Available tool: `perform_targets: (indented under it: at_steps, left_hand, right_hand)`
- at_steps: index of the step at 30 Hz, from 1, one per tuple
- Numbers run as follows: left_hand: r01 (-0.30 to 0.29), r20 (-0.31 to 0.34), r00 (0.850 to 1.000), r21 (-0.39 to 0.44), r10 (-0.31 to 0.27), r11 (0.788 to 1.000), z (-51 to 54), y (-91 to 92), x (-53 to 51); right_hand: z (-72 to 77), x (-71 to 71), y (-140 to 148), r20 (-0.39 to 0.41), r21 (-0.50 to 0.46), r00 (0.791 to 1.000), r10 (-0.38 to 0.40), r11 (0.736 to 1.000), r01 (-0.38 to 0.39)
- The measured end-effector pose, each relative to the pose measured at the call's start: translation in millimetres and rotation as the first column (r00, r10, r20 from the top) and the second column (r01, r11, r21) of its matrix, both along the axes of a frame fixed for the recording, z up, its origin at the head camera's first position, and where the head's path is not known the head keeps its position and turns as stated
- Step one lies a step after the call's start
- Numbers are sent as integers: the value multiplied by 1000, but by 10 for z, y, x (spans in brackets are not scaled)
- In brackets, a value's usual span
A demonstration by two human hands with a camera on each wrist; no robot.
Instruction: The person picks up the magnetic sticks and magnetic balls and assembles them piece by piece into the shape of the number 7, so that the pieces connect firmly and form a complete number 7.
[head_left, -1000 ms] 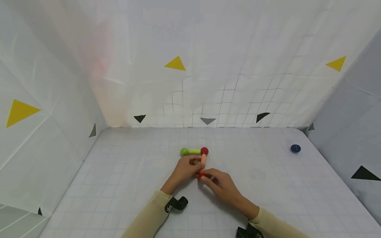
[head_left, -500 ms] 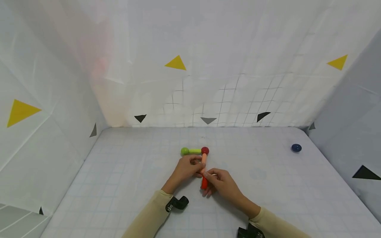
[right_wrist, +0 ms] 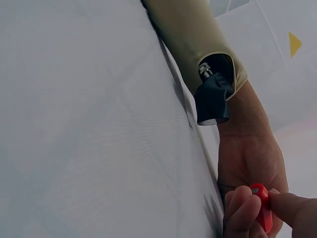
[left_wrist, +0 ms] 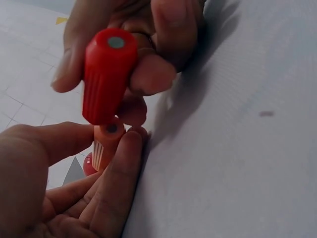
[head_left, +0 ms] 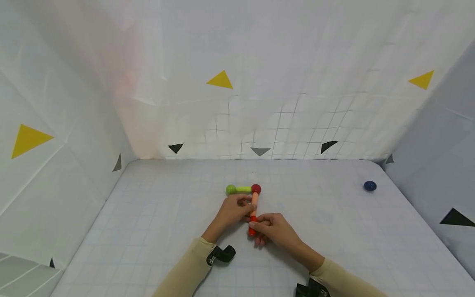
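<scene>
My left hand (head_left: 231,212) pinches an orange magnetic rod (head_left: 255,199), whose far end meets a dark red ball (head_left: 256,189). A light green rod (head_left: 243,189) runs left from that ball to a green ball (head_left: 231,189). Between thumb and fingers, my right hand (head_left: 276,231) grips a red magnetic rod (head_left: 252,232), roughly in line with the orange one. In the left wrist view the red rod (left_wrist: 106,79) shows a grey metal disc on its near end. Its other end sits right at the orange rod's (left_wrist: 106,148) end; whether they touch I cannot tell.
A dark blue, rounded piece (head_left: 370,186) lies far right on the white gridded table (head_left: 156,231). White walls with yellow and black triangles enclose the back and sides. Black wrist cameras (head_left: 224,253) stick out from both sleeves.
The red rod, first mostly hidden in my right hand, has swung into line below the orange rod. My right fingers have shifted along it. The left hand stays put.
</scene>
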State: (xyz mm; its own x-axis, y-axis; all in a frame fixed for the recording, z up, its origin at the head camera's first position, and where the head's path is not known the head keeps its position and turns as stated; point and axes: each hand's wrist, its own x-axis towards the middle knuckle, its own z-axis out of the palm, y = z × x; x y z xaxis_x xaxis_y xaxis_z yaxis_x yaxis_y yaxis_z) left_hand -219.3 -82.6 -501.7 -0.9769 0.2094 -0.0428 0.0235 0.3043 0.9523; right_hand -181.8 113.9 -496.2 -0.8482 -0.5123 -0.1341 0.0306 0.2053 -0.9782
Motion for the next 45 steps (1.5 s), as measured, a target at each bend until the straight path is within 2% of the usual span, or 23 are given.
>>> perform_targets:
  at_steps: [4, 8, 13, 18, 32, 34, 42, 45]
  left_hand:
    - [3, 8, 1000, 3, -3, 1000, -4, 10, 10]
    - [-3, -26, 1000, -55, 2, 998, -11, 9, 0]
    - [-11, -37, 999, -92, 8, 996, -8, 16, -11]
    - [-6, -19, 1000, -84, 5, 996, 15, 35, -6]
    - [6, 27, 1000, -24, -5, 1000, 40, 2, -3]
    - [12, 36, 999, -12, -11, 1000, 48, -21, 6]
    - [32, 22, 999, -61, -31, 998, 80, -91, 73]
    - [38, 42, 998, -53, -35, 998, 95, -98, 133]
  right_hand:
    - [18, -5, -1, 16, 10, 1000, 1, 1000, -1]
    - [24, -9, 5, 25, 10, 1000, 2, 1000, -2]
    - [42, -3, 10, 39, 20, 999, -20, 1000, 19]
    - [82, 19, 19, 45, 34, 998, -48, 998, 47]
    - [75, 7, 19, 14, 45, 1000, -26, 999, 25]
    - [69, 3, 9, 18, 35, 1000, -16, 999, 15]
    - [64, 12, 0, 30, 9, 999, -11, 1000, 11]
    - [77, 24, 7, 41, 1, 999, -21, 1000, 21]
